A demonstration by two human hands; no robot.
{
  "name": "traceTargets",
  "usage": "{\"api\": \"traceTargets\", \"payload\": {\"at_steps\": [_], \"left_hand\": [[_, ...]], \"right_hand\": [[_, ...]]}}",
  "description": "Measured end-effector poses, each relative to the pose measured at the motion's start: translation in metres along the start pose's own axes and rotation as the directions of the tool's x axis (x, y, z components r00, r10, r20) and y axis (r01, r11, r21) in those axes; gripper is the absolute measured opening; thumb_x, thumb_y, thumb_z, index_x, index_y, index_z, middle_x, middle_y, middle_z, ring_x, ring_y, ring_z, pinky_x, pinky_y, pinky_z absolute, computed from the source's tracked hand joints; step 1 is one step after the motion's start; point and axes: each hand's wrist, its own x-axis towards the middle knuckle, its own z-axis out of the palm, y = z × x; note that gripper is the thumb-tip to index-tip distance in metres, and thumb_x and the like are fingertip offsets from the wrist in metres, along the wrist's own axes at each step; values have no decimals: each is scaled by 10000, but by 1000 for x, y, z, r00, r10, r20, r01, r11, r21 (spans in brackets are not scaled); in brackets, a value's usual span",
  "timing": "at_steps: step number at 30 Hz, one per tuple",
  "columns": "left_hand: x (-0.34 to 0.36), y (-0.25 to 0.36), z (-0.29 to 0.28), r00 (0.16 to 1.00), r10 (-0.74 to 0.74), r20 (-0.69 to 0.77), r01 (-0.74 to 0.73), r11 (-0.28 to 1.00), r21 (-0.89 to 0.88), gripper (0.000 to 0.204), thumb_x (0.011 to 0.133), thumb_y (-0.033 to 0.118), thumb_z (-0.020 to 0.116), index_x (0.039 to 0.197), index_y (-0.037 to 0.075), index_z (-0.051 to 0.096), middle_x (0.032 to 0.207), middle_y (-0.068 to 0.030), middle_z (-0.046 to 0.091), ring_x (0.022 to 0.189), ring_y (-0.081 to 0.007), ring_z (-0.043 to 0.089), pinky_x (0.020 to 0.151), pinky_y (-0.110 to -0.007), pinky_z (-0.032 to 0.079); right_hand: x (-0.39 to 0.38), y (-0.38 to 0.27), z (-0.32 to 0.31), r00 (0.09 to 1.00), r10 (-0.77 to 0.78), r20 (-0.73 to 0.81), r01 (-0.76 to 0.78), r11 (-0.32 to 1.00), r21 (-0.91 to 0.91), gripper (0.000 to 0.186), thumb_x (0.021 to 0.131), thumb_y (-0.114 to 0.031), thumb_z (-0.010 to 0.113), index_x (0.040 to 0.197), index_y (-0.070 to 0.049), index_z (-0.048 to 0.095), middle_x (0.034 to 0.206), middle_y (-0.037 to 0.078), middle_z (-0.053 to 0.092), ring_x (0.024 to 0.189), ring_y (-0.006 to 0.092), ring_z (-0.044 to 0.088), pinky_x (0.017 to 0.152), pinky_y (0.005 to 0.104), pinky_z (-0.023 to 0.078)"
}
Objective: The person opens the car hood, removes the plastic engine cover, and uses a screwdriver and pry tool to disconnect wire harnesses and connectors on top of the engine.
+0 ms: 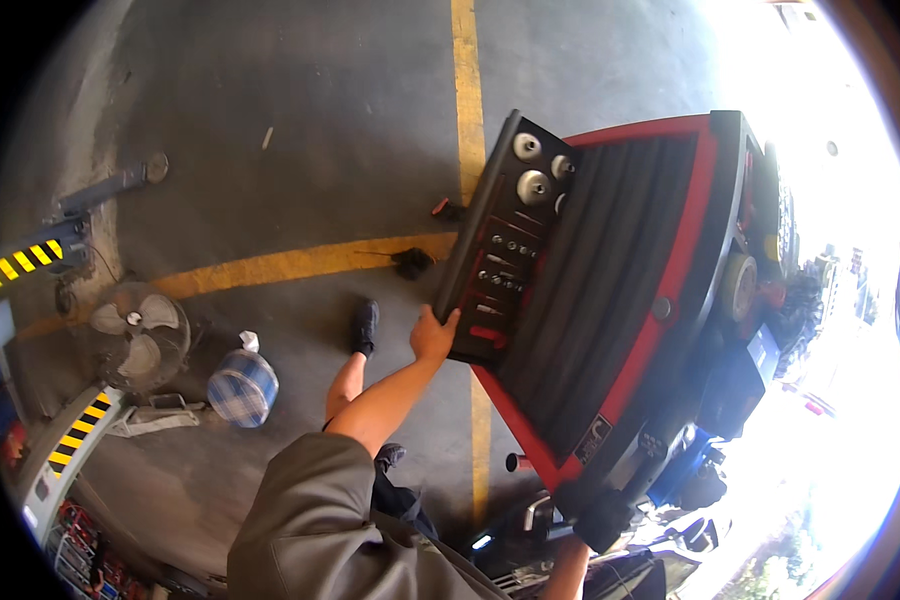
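My left hand (435,335) is closed on the near end of the front edge of a pulled-out drawer (460,240). The drawer belongs to a red and black tool cabinet (685,215). Inside it, dark trays with red edging hold round silver cup-shaped pieces (533,187), rows of small metal sockets (510,245) and a red piece (487,334). Ribbed black panelling covers the cabinet's face. At the lower edge my right forearm (567,570) reaches toward the cabinet's near corner. Its hand ends in a dark shape there, and I cannot make out its fingers.
A floor fan (140,335) and a plaid round bin (243,387) stand at left, beside lift arms (70,445) with yellow-black stripes. A dark object (411,263) lies on the floor's yellow line. Tools and boxes (735,375) crowd the cabinet's right side.
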Motion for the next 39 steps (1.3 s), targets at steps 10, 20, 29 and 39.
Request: {"api": "traceTargets", "payload": {"at_steps": [10, 20, 29, 39], "left_hand": [[41, -35, -88, 977, -35, -209, 67, 987, 148, 635, 939, 592, 547, 1181, 6, 508, 1135, -237, 663, 1086, -433, 625, 910, -527, 478], [92, 124, -79, 508, 861, -34, -794, 483, 368, 301, 859, 90, 633, 1156, 49, 653, 1209, -132, 606, 1165, -347, 549, 975, -474, 442], [159, 194, 30, 316, 808, 498, -745, -114, 657, 189, 821, 181, 647, 951, 126, 772, 1091, -48, 606, 1043, -244, 559, 830, -393, 439], [158, 237, 0, 639, 489, 594, -766, 332, 550, 286, 988, 281, 514, 1045, 51, 674, 1147, -181, 686, 1047, -339, 628, 938, -484, 471]], "right_hand": [[6, 12, 3, 982, 166, -87, -118, 911, 396, 309, 1013, -304, 462, 780, -165, 609, 679, -20, 551, 530, 87, 552, 429, 297, 445], [-2, 14, 14, 994, 109, -8, -85, 817, 570, 271, 1013, -312, 460, 851, -147, 602, 742, -2, 563, 587, 110, 564, 483, 306, 459], [-6, 2, 21, 994, 83, 76, -109, 532, 840, 253, 1013, -319, 459, 915, -130, 596, 798, 13, 574, 639, 132, 575, 532, 314, 472], [-24, -15, 47, 922, -58, 382, -375, -374, 848, 254, 1013, -327, 458, 986, -111, 589, 861, 31, 586, 697, 155, 587, 586, 323, 486]]}}
